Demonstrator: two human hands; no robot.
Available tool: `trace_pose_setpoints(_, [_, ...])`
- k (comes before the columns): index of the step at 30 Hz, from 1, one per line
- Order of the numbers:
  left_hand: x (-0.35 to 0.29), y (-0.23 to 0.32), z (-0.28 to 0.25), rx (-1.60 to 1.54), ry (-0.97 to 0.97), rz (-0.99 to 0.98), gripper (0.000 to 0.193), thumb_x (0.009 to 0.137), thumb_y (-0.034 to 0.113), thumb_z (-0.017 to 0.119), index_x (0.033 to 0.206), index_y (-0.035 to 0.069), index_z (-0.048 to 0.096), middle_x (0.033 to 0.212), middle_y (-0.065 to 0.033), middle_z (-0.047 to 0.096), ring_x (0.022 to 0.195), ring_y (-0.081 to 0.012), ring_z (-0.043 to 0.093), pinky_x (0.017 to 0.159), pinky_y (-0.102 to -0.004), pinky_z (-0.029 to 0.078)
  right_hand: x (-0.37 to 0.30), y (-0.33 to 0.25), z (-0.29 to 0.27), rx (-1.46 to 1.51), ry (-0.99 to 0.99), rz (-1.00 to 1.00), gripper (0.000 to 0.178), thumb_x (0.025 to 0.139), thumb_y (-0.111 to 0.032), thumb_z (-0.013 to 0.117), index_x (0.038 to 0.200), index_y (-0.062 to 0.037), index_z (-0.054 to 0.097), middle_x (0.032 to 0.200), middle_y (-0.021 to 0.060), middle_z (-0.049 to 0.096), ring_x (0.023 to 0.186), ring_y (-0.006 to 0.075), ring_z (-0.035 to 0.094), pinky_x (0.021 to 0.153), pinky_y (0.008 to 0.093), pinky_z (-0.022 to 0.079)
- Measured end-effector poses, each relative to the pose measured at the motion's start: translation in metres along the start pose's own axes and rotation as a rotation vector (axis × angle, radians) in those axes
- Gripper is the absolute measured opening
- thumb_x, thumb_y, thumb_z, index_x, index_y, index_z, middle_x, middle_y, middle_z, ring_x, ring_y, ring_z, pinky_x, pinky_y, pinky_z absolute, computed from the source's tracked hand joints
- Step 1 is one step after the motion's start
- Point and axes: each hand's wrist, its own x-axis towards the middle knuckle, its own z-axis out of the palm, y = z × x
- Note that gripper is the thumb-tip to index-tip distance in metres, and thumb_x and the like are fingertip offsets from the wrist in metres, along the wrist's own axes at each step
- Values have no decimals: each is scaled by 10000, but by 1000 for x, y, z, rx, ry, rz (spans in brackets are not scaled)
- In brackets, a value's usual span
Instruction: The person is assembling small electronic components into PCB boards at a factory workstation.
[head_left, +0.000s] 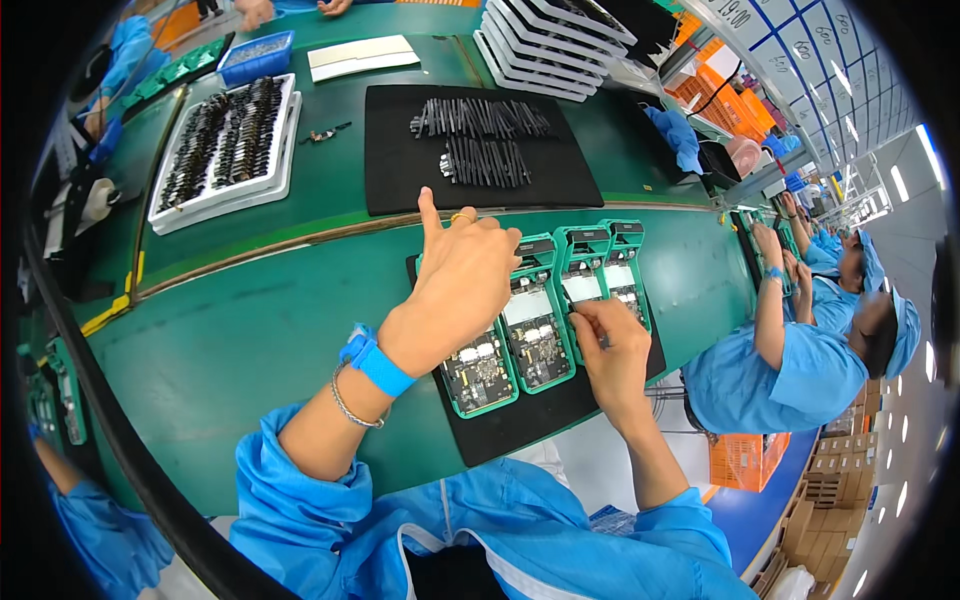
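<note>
Several green device housings (550, 372) with bare circuit boards lie side by side on a black mat (510, 432). My left hand (462, 268) covers the upper part of the leftmost one. Its little finger sticks out while the other fingers bend down by the top of the neighbouring housing; thumb and fingertips are hidden, as is anything in them. Thumb and forefinger of my right hand (612, 345) pinch together at the edge of a housing right of the middle. A small dark piece seems to lie at those fingertips, too small to name.
Beyond a ledge, a black board (390, 150) bears two rows of dark strips (485, 165). Left of it stands a white tray (290, 165) of dark parts, with a blue bin (255, 58) behind. Stacked white trays (545, 60) rise at the back. Co-workers (780, 380) sit rightward.
</note>
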Motion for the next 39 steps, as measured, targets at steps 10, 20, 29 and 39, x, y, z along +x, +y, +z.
trace_pose_setpoints(10, [0,0,2,-3,19,-2,221,1031,130,671,1201,26,767,981,-136,719,1113,-370,679,1220,-786,254,2,-6,-2,-16,-74,-23,115,937,37,753,1052,42,751,944,187,724,805,390,713,712,440,550])
trace_pose_setpoints(20, [0,2,7,0,49,-12,135,1009,122,695,1087,27,751,938,-132,706,1088,-363,689,1210,-805,256,73,16,-22,116,-192,8,100,960,-62,772,1002,29,770,905,117,768,770,185,709,716,321,558])
trace_pose_setpoints(29, [1,3,7,-27,60,-12,119,1015,127,698,1071,34,746,926,-118,701,1085,-357,689,1213,-816,238,222,68,67,436,-337,240,191,961,-151,805,958,38,782,803,65,765,726,120,710,695,282,583])
trace_pose_setpoints(39, [0,3,2,-32,36,-17,224,1009,128,708,1204,31,763,1003,-118,720,1121,-352,687,1225,-793,240,209,73,41,242,-202,91,159,934,-89,786,993,57,807,790,79,779,676,101,698,676,270,564])
